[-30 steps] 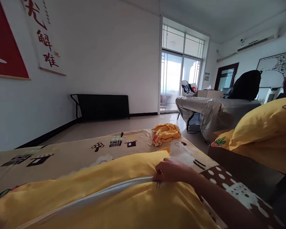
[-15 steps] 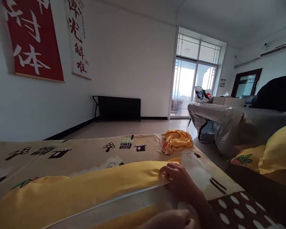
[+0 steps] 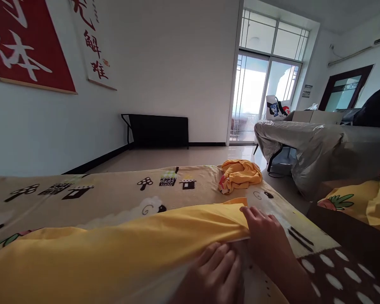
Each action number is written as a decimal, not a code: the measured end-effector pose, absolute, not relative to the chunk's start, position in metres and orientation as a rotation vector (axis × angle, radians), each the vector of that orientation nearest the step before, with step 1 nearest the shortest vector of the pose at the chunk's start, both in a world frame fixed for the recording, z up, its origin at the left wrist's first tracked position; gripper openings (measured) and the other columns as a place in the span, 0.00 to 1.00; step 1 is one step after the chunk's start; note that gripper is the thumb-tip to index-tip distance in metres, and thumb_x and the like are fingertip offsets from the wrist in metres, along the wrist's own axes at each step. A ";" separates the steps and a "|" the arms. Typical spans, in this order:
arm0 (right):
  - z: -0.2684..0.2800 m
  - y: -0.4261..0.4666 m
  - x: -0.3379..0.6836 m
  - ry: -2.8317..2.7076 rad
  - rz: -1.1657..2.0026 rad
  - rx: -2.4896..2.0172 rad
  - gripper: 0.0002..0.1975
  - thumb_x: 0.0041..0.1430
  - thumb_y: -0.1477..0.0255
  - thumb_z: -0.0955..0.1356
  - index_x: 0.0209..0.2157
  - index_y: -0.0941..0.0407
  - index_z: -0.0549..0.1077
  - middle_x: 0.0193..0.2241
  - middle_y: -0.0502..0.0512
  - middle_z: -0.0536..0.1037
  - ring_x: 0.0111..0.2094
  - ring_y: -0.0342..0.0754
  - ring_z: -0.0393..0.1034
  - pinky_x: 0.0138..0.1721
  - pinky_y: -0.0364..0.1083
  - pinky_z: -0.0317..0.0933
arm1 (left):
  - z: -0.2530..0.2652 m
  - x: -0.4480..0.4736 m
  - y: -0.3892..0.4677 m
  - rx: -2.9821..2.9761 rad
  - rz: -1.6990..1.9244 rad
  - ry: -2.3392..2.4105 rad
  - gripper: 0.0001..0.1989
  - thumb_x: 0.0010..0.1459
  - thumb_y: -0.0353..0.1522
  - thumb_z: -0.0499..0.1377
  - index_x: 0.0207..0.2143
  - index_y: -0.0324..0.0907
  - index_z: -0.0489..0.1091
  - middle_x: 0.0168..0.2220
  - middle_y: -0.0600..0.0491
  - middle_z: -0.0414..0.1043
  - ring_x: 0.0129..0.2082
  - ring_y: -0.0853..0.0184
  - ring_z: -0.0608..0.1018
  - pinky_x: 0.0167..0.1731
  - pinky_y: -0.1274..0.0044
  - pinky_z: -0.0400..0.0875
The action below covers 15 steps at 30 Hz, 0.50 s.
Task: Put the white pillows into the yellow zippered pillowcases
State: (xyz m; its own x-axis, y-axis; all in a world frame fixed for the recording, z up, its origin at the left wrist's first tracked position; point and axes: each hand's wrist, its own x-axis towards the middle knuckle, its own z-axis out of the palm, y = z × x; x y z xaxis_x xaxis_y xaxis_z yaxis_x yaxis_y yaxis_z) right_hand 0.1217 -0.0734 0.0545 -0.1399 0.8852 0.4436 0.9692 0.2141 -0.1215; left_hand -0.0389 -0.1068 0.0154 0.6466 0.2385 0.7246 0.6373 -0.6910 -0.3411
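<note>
Right hand (image 3: 267, 232): fingers bent inward, pinching the right end of the yellow cloth (image 3: 129, 238) near its corner.
Left hand (image 3: 217, 268): just beside the right one, knuckles up and fingers curled at the cloth's lower edge; the fingertips are hidden, so whether they pinch anything cannot be told.
Yellow cloth: lies over the blanket (image 3: 114, 190), stretching from the lower left to the two hands; a thin white edge shows between them.
Blanket: cream, printed with mushrooms, houses and sheep, turning brown with white spots at the lower right.
Orange bundle (image 3: 242, 175): crumpled on the blanket's far right part, beyond the right hand and apart from it.
Right side: yellow fabric (image 3: 351, 200) with a leafy print, near a table (image 3: 307, 133) under plastic sheeting.
Wall (image 3: 177, 63): a red scroll (image 3: 47, 63) hangs on the left; a black panel (image 3: 160, 131) stands low against it.
</note>
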 end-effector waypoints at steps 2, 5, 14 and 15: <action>0.059 -0.075 0.120 -2.114 -0.157 -1.834 0.15 0.48 0.84 0.60 0.33 0.55 0.71 0.33 0.53 0.76 0.32 0.48 0.70 0.29 0.45 0.47 | 0.021 -0.038 -0.106 -2.307 -0.793 -0.756 0.20 0.59 0.36 0.48 0.50 0.39 0.67 0.48 0.53 0.72 0.49 0.68 0.70 0.49 0.74 0.63; 0.066 -0.080 0.118 -2.082 -0.120 -1.925 0.11 0.49 0.82 0.60 0.30 0.55 0.70 0.30 0.51 0.75 0.28 0.47 0.70 0.24 0.44 0.40 | 0.011 -0.030 -0.113 -2.204 -0.644 -0.872 0.21 0.61 0.40 0.46 0.52 0.41 0.66 0.50 0.54 0.71 0.50 0.67 0.68 0.48 0.71 0.59; 0.053 -0.067 0.109 -1.972 -0.109 -1.796 0.07 0.48 0.78 0.63 0.31 0.55 0.70 0.31 0.51 0.77 0.32 0.46 0.70 0.26 0.43 0.42 | -0.007 -0.009 -0.146 -2.267 -0.197 -0.836 0.14 0.55 0.33 0.53 0.35 0.34 0.76 0.37 0.38 0.75 0.39 0.55 0.76 0.48 0.61 0.59; 0.051 -0.064 0.109 -1.985 -0.097 -1.779 0.07 0.48 0.78 0.63 0.31 0.55 0.70 0.32 0.52 0.77 0.33 0.46 0.70 0.26 0.43 0.43 | 0.005 -0.011 -0.147 -2.388 -0.130 -0.861 0.13 0.54 0.32 0.53 0.32 0.35 0.76 0.34 0.40 0.76 0.34 0.57 0.77 0.46 0.60 0.61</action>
